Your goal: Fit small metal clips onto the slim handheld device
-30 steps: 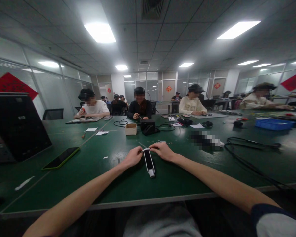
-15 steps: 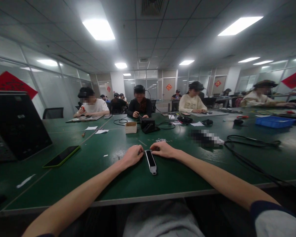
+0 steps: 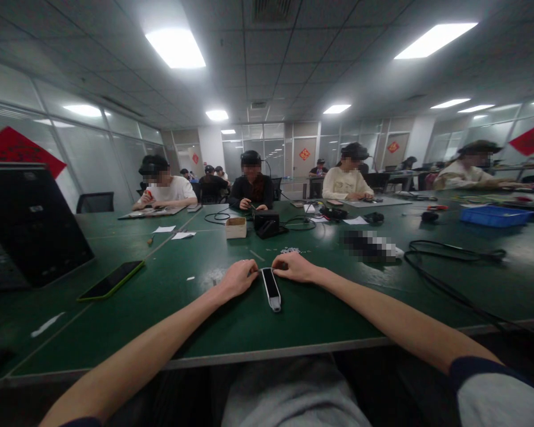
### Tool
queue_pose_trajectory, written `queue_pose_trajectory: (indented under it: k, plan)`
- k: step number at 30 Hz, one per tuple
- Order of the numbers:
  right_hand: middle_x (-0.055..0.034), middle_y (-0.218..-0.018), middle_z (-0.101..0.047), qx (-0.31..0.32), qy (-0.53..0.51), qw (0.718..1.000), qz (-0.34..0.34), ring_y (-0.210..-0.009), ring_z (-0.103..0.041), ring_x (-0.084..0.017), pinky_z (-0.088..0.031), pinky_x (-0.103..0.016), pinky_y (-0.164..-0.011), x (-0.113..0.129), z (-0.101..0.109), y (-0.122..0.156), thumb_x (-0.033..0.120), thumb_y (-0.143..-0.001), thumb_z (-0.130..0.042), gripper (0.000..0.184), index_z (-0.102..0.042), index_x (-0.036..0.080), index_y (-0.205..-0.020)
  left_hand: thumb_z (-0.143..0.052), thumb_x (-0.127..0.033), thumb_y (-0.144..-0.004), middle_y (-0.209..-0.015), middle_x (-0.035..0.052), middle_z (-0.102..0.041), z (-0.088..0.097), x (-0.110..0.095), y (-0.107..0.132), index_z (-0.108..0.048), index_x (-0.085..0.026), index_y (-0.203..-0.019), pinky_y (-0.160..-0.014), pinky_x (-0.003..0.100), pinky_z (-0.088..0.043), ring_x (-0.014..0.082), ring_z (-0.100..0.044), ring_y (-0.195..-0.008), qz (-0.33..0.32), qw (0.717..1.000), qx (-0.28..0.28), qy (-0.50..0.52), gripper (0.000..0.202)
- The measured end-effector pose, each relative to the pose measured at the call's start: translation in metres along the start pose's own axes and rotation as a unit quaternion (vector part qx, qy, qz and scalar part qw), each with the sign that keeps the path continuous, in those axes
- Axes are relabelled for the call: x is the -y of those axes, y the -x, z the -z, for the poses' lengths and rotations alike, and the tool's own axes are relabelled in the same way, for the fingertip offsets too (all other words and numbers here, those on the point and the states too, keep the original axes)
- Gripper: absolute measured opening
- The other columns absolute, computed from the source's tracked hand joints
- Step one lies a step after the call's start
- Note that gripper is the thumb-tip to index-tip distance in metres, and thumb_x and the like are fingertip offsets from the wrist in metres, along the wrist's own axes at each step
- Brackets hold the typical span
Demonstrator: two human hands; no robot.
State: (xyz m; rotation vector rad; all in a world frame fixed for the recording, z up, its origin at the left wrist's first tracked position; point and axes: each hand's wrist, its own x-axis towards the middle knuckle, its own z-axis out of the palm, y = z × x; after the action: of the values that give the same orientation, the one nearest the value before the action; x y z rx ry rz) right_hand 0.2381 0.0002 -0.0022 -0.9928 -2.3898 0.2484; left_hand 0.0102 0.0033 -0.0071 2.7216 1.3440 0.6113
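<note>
A slim, pen-shaped device [image 3: 272, 287] with a pale casing and a long dark screen lies on the green table, its narrow grey tip facing me. At its far end, my left hand [image 3: 241, 277] is closed, thumb and fingertips drawn together beside the left corner. My right hand [image 3: 295, 267] is curled in a pinch at the right corner, its fingertips against or very near the casing. Whatever is between the fingers of either hand is too small or hidden to make out. Just beyond the right hand lies a scatter of small pale pieces [image 3: 289, 250].
A phone with a green edge [image 3: 112, 280] and a black computer case [image 3: 33, 222] are on the left. Ahead stand a small cardboard box [image 3: 235, 228] and a black device [image 3: 266, 224]. Black cables [image 3: 431, 276] and a blue tray [image 3: 496, 217] lie right. Several people sit across the table.
The view has shifted very slightly. Both hands stay at the far end of the device with nearly the same pose, and the device has not visibly moved on the table.
</note>
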Motion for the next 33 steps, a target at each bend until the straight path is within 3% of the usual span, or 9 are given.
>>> queue_pose_trajectory:
  k: [10, 14, 16, 20, 24, 28, 33]
  plan:
    - [-0.0047, -0.081, -0.067, -0.012, 0.004, 1.0, -0.012, -0.07, -0.06, -0.014, -0.047, -0.025, -0.066, 0.004, -0.004, 0.0, 0.024, -0.078, -0.059, 0.016, -0.066, 0.014, -0.088, -0.051, -0.025, -0.085, -0.085, 0.0028, -0.064, 0.0, -0.001, 0.0, -0.06, -0.02, -0.089, -0.065, 0.026, -0.042, 0.0185, -0.059, -0.078, -0.007, 1.0, 0.002, -0.01, 0.012]
    - [-0.0056, -0.089, -0.067, 0.024, 0.012, 1.0, 0.008, -0.076, -0.059, -0.015, -0.047, -0.026, -0.069, 0.002, 0.007, 0.0, 0.029, -0.077, -0.061, 0.023, -0.066, 0.015, -0.094, -0.051, -0.025, -0.084, -0.085, 0.0024, -0.064, 0.001, 0.0, 0.001, -0.06, -0.02, -0.088, -0.065, 0.025, -0.042, 0.0181, -0.059, -0.077, -0.005, 1.0, 0.004, -0.001, 0.011]
    - [-0.0066, -0.094, -0.066, 0.014, 0.034, 0.999, 0.0, -0.082, -0.059, -0.017, -0.046, -0.028, -0.074, -0.007, 0.016, 0.001, 0.032, -0.079, -0.059, 0.026, -0.065, 0.016, -0.097, -0.051, -0.026, -0.085, -0.085, 0.0024, -0.064, 0.001, 0.0, 0.001, -0.06, -0.02, -0.089, -0.065, 0.026, -0.042, 0.0182, -0.059, -0.077, -0.007, 1.0, 0.005, 0.004, 0.012]
    - [-0.0087, -0.098, -0.065, -0.045, 0.108, 0.989, -0.089, -0.087, -0.058, -0.017, -0.043, -0.028, -0.079, -0.038, 0.03, 0.0, 0.028, -0.084, -0.051, 0.025, -0.065, 0.014, -0.1, -0.05, -0.027, -0.085, -0.085, 0.0023, -0.063, 0.001, 0.001, 0.002, -0.06, -0.02, -0.089, -0.065, 0.026, -0.043, 0.0183, -0.059, -0.078, -0.005, 1.0, 0.007, 0.012, 0.013]
    - [-0.0091, -0.098, -0.064, -0.045, 0.162, 0.968, -0.186, -0.088, -0.058, -0.017, -0.042, -0.026, -0.078, -0.064, 0.03, -0.005, 0.03, -0.086, -0.048, 0.027, -0.065, 0.014, -0.101, -0.05, -0.026, -0.084, -0.087, 0.0027, -0.063, 0.004, -0.002, 0.003, -0.06, -0.02, -0.09, -0.067, 0.026, -0.043, 0.0182, -0.059, -0.08, 0.003, 0.999, 0.013, 0.032, 0.013]
    - [-0.0108, -0.097, -0.065, -0.043, 0.2, 0.952, -0.227, -0.087, -0.059, -0.019, -0.041, -0.025, -0.073, -0.069, 0.019, -0.015, 0.039, -0.085, -0.05, 0.032, -0.065, 0.014, -0.099, -0.05, -0.026, -0.084, -0.086, 0.0029, -0.063, 0.003, -0.002, 0.003, -0.061, -0.02, -0.09, -0.066, 0.026, -0.043, 0.0181, -0.059, -0.079, 0.006, 0.999, 0.015, 0.034, 0.014]
    - [-0.0087, -0.09, -0.068, -0.041, 0.199, 0.948, -0.246, -0.083, -0.061, -0.018, -0.04, -0.023, -0.069, -0.067, 0.008, -0.024, 0.026, -0.083, -0.051, 0.02, -0.068, 0.015, -0.087, -0.05, -0.025, -0.085, -0.085, 0.003, -0.062, -0.001, 0.003, 0.002, -0.06, -0.02, -0.089, -0.066, 0.025, -0.042, 0.0172, -0.058, -0.076, -0.004, 1.0, 0.007, 0.021, 0.012]
